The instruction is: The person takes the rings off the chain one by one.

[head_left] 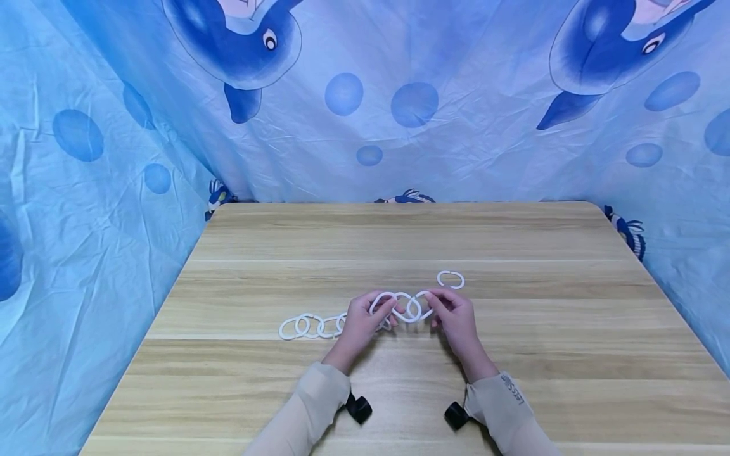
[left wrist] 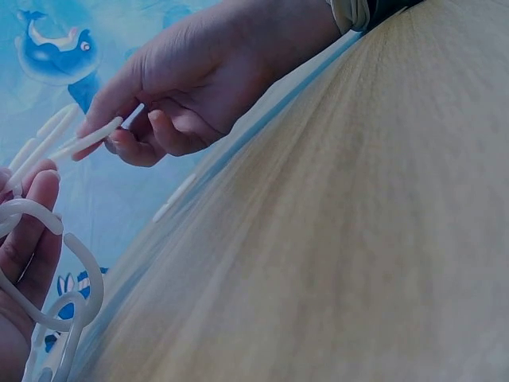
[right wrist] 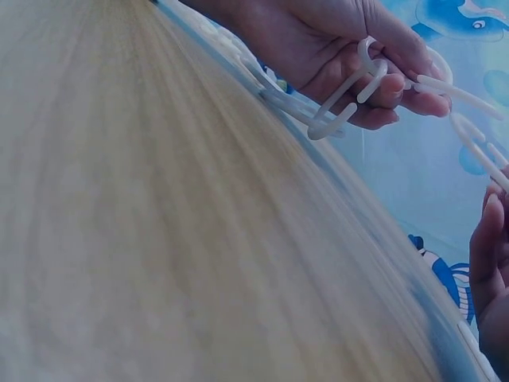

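A chain of white open-gapped plastic rings (head_left: 281, 330) lies partly on the table and runs up into my left hand (head_left: 359, 324). Thumb and fingers of that hand pinch one lifted link of the chain. My right hand (head_left: 459, 320) pinches a white ring (head_left: 422, 294) at the chain's right end between thumb and fingers; this ring overlaps its neighbour. In the left wrist view, the gap in one chain link (left wrist: 94, 274) shows beside my left hand. From the right wrist, several links (right wrist: 334, 127) hang below my left hand. Whether the end ring is fully hooked, I cannot tell.
A single loose white ring (head_left: 463, 280) lies on the table just beyond my right hand. The wooden table (head_left: 570, 329) meets a blue whale-print curtain (head_left: 473, 164) at its back and sides. Black wrist devices (head_left: 359, 410) are strapped near both sleeves.
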Tool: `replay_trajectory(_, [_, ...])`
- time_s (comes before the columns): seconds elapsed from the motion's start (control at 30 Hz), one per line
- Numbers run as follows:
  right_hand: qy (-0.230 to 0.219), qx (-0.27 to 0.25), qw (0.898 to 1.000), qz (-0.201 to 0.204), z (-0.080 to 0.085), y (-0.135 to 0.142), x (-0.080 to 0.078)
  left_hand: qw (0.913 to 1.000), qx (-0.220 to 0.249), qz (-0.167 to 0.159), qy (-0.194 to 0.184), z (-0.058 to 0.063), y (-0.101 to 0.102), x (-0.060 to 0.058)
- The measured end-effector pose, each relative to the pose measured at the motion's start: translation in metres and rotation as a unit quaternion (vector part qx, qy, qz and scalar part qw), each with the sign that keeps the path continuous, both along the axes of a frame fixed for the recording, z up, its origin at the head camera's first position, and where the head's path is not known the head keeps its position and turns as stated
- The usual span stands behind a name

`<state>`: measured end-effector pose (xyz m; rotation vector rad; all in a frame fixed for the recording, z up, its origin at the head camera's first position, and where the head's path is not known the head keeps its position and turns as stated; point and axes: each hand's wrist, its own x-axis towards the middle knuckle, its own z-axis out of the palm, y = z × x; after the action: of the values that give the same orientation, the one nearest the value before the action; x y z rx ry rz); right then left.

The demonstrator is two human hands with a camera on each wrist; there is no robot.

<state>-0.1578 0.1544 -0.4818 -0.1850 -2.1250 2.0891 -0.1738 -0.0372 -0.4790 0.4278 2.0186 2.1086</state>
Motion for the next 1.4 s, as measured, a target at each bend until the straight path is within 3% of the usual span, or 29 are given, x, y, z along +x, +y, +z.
replay_trajectory(0.3, [0.002, 0.026, 0.999, -0.021, -0.0019, 0.0017, -0.0020, 1.0000, 0.001, 0.000, -0.007, -0.0007, -0.0002, -0.0006])
replay_trajectory(1.13, [-0.068, -0.021, 0.997, -0.040, 0.0006, 0.0017, -0.0046, 0.9999, -0.005, 0.002, -0.010, -0.0016, -0.0007, -0.0011])
replay_trajectory(1.4, [-0.069, -0.041, 0.996, -0.040, -0.0008, 0.0016, -0.0054, 0.9999, 0.001, -0.001, -0.014, -0.0021, -0.0007, -0.0011])
